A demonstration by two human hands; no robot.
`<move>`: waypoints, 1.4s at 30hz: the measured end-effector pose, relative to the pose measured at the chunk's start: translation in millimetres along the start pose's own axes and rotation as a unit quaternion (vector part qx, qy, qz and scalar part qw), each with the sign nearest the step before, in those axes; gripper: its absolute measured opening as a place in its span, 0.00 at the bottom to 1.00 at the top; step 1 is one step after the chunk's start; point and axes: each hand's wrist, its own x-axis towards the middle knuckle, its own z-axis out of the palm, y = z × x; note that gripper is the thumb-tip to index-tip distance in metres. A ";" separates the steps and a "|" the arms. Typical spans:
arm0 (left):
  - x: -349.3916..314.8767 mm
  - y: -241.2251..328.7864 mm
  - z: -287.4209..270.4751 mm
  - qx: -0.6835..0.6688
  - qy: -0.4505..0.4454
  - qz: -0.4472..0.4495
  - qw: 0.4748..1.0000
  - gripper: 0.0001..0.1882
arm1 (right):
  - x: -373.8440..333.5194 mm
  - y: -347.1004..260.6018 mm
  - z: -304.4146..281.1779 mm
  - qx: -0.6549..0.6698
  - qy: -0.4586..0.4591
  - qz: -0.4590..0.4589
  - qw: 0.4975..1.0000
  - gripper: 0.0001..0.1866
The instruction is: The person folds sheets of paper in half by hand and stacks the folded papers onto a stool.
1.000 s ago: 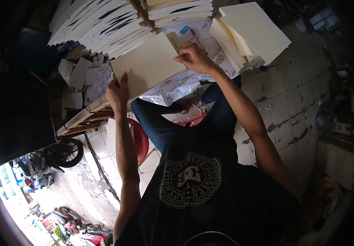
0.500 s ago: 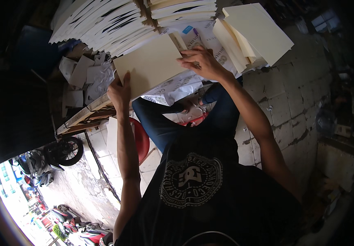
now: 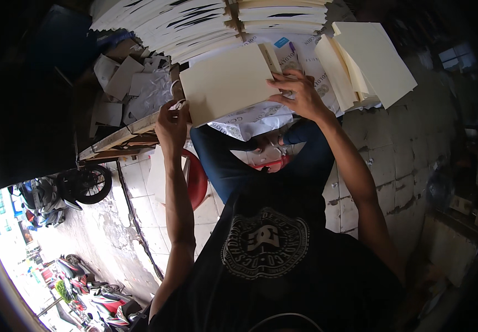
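A cream cardboard sheet lies tilted in front of me over a printed paper covering. My left hand grips the sheet's lower left corner, with a white string loop at the fingers. My right hand presses on its right edge with fingers spread. A stack of cream folded sheets sits just right of my right hand.
Fanned stacks of cream sheets fill the far side. Loose cardboard scraps lie on a wooden pallet edge at left. A red stool is under my legs. Parked motorbikes stand on the pavement lower left.
The cream sheet has shifted slightly toward me and to the right. My right hand slid along its right edge; my left hand stayed at the lower left corner.
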 end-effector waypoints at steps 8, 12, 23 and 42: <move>-50.9 -22.8 -7.9 -0.031 -0.033 0.068 0.997 0.16 | 1.3 -0.2 2.1 -0.006 -0.008 0.006 1.000 0.26; -51.1 -22.0 2.2 -0.018 0.005 0.037 0.999 0.12 | 0.8 2.8 3.9 -0.012 -0.004 0.008 1.000 0.26; -47.9 -27.0 2.2 -0.003 0.010 0.033 0.999 0.09 | 1.2 -1.7 0.5 -0.012 -0.009 0.010 1.000 0.25; -46.6 -11.7 14.6 -0.222 -0.162 -0.181 0.944 0.25 | -46.8 -57.5 -1.7 -0.166 -0.040 0.072 0.983 0.47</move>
